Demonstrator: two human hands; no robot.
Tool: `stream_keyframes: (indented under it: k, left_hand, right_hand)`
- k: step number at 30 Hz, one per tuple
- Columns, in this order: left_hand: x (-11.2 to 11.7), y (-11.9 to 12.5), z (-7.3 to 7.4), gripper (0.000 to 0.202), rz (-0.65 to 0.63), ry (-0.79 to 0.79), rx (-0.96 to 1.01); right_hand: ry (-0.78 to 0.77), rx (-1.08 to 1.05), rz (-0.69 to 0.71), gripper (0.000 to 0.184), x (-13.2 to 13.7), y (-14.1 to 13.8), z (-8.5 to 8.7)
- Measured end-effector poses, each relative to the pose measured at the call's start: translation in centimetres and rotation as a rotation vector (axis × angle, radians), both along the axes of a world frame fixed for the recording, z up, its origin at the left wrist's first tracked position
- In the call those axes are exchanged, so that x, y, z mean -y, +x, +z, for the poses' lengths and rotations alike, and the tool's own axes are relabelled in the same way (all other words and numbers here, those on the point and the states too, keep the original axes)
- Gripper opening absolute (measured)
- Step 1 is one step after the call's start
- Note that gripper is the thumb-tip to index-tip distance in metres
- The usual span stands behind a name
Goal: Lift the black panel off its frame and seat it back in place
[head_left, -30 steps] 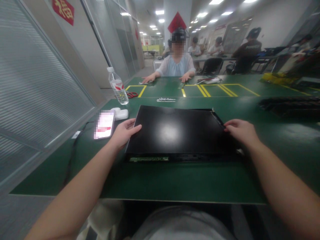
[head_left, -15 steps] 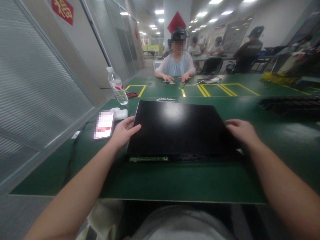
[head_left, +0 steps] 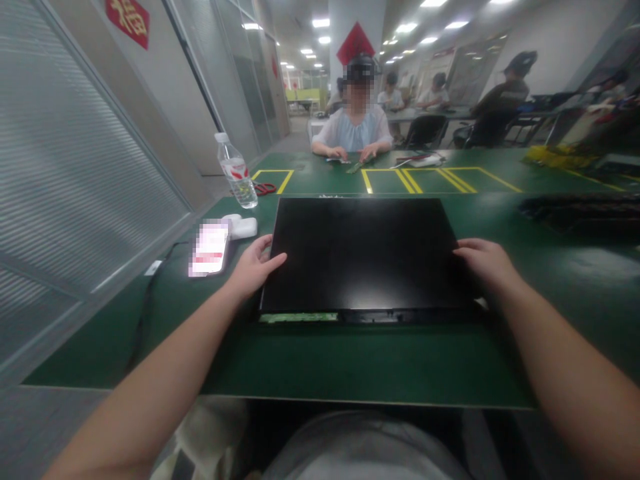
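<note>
A glossy black display panel [head_left: 360, 260] sits in front of me over the green table, with a green circuit strip [head_left: 299, 318] along its near edge. My left hand [head_left: 254, 268] grips the panel's left edge, thumb on top and fingers at the side, their tips partly hidden. At the right edge, my right hand [head_left: 485, 263] pinches the panel; its fingertips are partly out of sight. The far edge looks slightly raised, though what lies beneath the panel is hidden.
To the left are a lit phone [head_left: 209, 250], a white case [head_left: 244, 228], a tilted-looking water bottle [head_left: 237, 175] and red-handled scissors [head_left: 265, 189]. A dark bundle [head_left: 575, 217] lies right. Across the green table [head_left: 350, 373], a co-worker [head_left: 354, 127] handles small pieces.
The panel's far edge has come up and its far right corner has shifted right, covering most of the small white pieces behind. The light's reflection has slid toward me. My right fingers follow the edge.
</note>
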State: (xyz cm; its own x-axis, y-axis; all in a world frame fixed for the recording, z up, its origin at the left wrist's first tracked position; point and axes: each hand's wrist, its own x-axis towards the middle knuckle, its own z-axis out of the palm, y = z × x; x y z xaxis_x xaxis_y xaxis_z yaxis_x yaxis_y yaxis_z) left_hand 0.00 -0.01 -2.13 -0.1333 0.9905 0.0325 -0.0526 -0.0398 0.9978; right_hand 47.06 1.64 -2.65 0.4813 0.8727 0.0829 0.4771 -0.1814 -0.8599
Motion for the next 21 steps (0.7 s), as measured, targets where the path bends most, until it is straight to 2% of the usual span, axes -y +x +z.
stream_keyframes:
  k: [3,6,10,12,16,21]
  left_hand:
    - [0.0,-0.1,-0.2,0.061,-0.003,-0.019,0.014]
    - [0.0,-0.4,-0.1,0.073,-0.039,-0.096,0.060]
    - [0.0,-0.7,0.1,0.089,-0.047,-0.090,0.053]
    - [0.0,-0.8,0.2,0.095,-0.061,-0.095,0.031]
    - [0.1,-0.9,0.3,0.099,-0.088,-0.109,-0.005]
    - [0.3,-0.5,0.6,0.096,-0.076,-0.096,0.035]
  right_hand:
    - [-0.003,-0.048,0.011,0.011,0.2,-0.3,0.2]
    - [0.022,-0.083,0.032,0.017,0.3,-0.4,0.3]
    - [0.100,-0.221,0.084,0.042,0.1,-0.6,0.3]
    - [0.130,-0.309,0.157,0.053,0.2,-0.8,0.3]
    - [0.078,-0.434,0.314,0.068,0.6,-1.4,0.5]
    - [0.066,-0.466,0.300,0.074,0.7,-1.6,0.5]
